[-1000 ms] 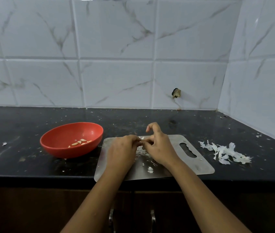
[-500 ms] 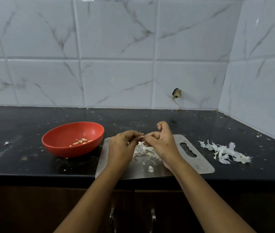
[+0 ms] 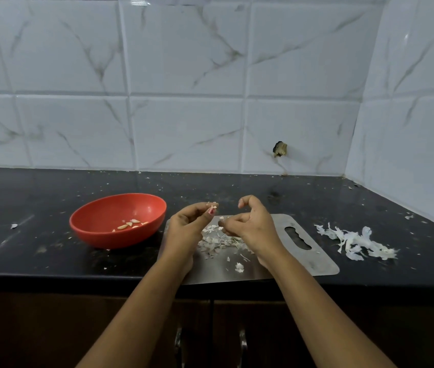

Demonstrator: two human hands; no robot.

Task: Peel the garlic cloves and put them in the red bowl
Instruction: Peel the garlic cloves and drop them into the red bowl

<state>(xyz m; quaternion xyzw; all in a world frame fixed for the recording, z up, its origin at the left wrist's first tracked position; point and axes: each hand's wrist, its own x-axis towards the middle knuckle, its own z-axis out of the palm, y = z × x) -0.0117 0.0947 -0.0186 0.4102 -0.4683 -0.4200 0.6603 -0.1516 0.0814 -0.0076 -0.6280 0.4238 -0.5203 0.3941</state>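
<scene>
Black countertop [image 3: 24,203], steel board [image 3: 277,261]. Left hand [image 3: 184,229] pinches garlic clove [image 3: 211,209] above the board's far edge; clove axis too small to tell. Right hand [image 3: 253,227] curled just beside it, contents unclear. Red bowl [image 3: 109,240] at left.

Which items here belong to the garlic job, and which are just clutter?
Job: left hand pinching garlic clove; right hand; red bowl with peeled cloves; cutting board.
Lying about: skin scraps on board; peel pile on counter; wall hole.
</scene>
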